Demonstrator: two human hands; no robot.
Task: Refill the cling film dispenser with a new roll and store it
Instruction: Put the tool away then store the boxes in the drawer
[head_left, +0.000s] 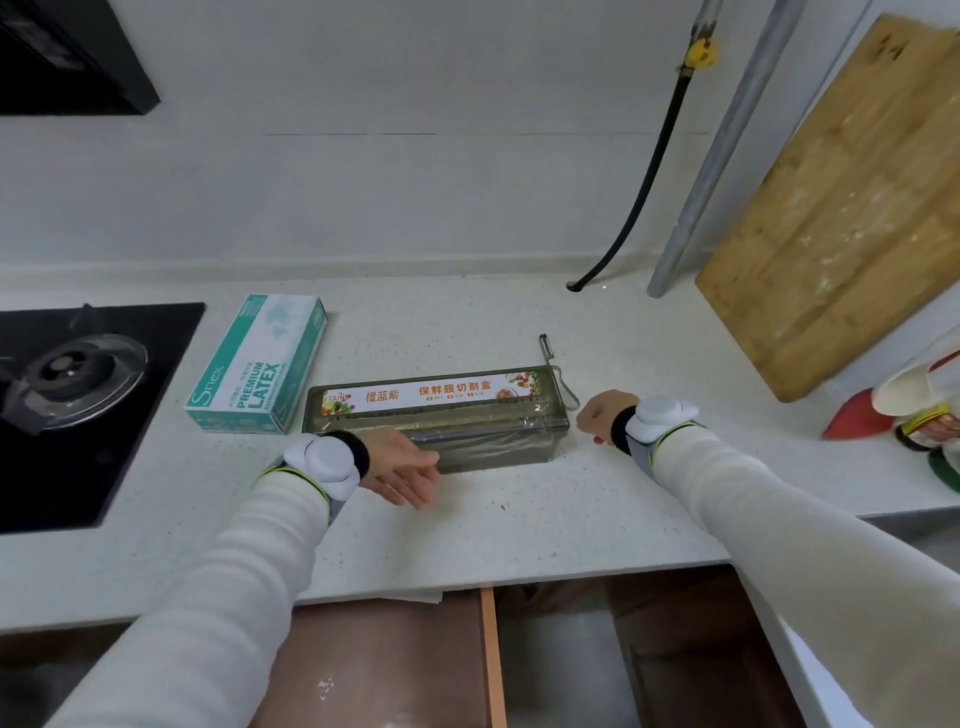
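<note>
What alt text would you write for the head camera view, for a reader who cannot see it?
A grey rectangular cling film dispenser with an orange-lettered label lies on a white speckled countertop, the person's open left hand at its front edge and right hand by its right end. A teal latex glove box lies left of it, a wooden cutting board leans at right.

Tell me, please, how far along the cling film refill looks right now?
Done: a roll seems to sit in the closed dispenser on the counter, film showing at its front. In hand: nothing; the left hand hovers open by the front, the right hand beside its end. Left: storing it.
</note>
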